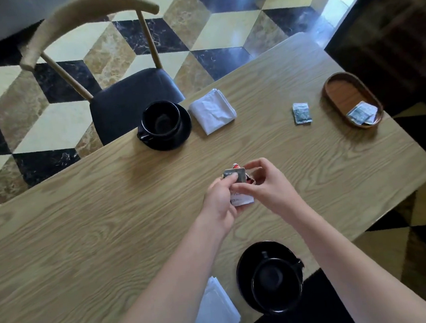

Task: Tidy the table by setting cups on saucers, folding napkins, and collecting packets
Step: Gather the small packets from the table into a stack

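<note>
Above the middle of the wooden table (108, 209), my left hand (219, 202) grips a small stack of packets (236, 176), thumb on the grey top one. My right hand (265, 182) pinches the stack's right side. One grey packet (301, 113) lies loose on the table near the oval wooden tray (337, 91), which holds two more packets (361, 113). A black cup (160, 119) sits on its black saucer (181, 135) at the far edge, beside a folded white napkin (212, 111). Near me a second black cup (276, 283) rests on a saucer (248, 258), with another white napkin (216, 313) to its left.
A wooden chair with a dark seat (134, 96) stands at the table's far side. Patterned marble floor (49, 124) surrounds the table. A dark wooden cabinet (396, 29) is at the far right.
</note>
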The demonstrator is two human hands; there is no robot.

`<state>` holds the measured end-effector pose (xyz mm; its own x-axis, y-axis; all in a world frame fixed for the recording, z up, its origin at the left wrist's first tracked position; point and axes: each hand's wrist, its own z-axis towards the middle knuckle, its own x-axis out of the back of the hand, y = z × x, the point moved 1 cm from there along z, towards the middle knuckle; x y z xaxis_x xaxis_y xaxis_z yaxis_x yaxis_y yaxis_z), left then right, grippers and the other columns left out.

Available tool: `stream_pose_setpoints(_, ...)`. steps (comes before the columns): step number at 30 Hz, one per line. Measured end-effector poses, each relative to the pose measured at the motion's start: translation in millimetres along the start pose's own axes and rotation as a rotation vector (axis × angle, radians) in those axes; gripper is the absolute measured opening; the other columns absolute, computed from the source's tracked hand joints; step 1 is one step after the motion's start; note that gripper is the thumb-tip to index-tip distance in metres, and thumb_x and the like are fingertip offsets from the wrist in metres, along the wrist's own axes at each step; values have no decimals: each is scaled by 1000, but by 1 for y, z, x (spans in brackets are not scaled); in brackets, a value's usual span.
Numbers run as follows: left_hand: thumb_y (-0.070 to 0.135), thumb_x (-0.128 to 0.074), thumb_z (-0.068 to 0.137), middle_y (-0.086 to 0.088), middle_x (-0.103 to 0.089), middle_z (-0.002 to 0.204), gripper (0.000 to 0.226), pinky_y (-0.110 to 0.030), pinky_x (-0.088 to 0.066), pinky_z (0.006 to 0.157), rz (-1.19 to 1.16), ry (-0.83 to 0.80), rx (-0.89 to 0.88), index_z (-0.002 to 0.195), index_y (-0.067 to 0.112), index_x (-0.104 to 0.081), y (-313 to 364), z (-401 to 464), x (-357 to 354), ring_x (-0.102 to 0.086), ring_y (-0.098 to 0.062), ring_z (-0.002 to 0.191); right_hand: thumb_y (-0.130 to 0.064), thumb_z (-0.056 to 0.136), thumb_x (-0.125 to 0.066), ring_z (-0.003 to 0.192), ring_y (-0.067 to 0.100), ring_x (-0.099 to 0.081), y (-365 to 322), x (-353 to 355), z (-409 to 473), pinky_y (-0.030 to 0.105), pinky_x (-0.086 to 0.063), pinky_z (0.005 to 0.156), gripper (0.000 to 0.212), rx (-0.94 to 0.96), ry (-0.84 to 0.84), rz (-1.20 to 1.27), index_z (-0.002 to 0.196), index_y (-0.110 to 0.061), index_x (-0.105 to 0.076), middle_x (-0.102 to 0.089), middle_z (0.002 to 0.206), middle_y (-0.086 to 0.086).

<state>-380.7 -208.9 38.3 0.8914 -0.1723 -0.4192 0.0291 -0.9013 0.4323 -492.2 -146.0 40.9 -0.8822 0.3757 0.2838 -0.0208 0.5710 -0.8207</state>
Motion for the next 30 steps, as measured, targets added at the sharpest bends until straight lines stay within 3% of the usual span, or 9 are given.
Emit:
stream_pose_setpoints(3,12,-45,104,-9,-68,88,18,-33,-55,67,-32,18,-23,112,15,-61,12,12,-8,-64,-24,74,-35,80,-83,73,7,-62,8,42,42,21,-49,65,34,-118,102,196,102,-15,-67,-68,86,-1)
stream_pose_setpoints(7,13,-43,104,-9,-70,83,20,-31,-52,65,-11,40,-23,110,19,-61,22,25,-11,-64,-25,71,-29,88,-76,84,22,-58,26,101,125,34,-51,70,40,-230,392,156,114,-3,-60,-63,96,11)
stream_pose_setpoints(10,10,-44,101,-12,-73,81,22,-36,-53,71,-29,58,5,104,14,-65,26,35,-14,-65,-28,73,-33,83,-78,97,27,-63,30,126,171,42,-51,90,48,-290,556,-18,114,-7,-53,-65,118,18)
stream_pose_setpoints(13,9,-43,100,-16,-71,95,28,-37,-54,74,-41,67,15,113,18,-66,24,43,-17,-65,-31,77,-37,83,-75,119,34,-61,33,139,195,37,-48,96,57,-348,629,-231,125,-4,-53,-63,128,17)
stream_pose_setpoints(15,9,-43,100,-17,-70,100,29,-37,-53,74,-20,74,16,116,19,-65,22,46,-17,-66,-31,80,-34,86,-72,122,35,-60,36,143,206,39,-49,99,55,-362,635,-268,127,-3,-54,-63,131,18)
stream_pose_setpoints(21,10,-48,98,-16,-71,98,27,-39,-53,79,-6,111,27,112,20,-68,21,46,-11,-66,-33,85,-33,78,-78,113,35,-65,42,146,217,35,-51,88,50,-400,604,-322,118,-5,-66,-68,124,17)
stream_pose_setpoints(25,9,-48,97,-15,-70,97,27,-39,-54,77,-37,120,21,114,18,-67,24,37,-6,-66,-31,80,-30,78,-75,106,29,-66,39,131,198,32,-49,85,16,-342,548,-264,87,-18,-68,-73,110,11)
stream_pose_setpoints(28,10,-48,98,-15,-70,96,24,-38,-54,76,-26,131,8,112,16,-67,28,28,-3,-66,-31,82,-24,78,-71,92,24,-65,38,105,166,35,-51,83,11,-252,562,-139,84,-16,-66,-72,94,6)
stream_pose_setpoints(30,11,-48,98,-15,-70,97,23,-39,-54,77,-8,134,-5,111,16,-67,28,18,0,-66,-32,88,-18,79,-73,79,22,-61,34,80,133,34,-49,73,11,-213,520,72,79,-16,-62,-67,84,7)
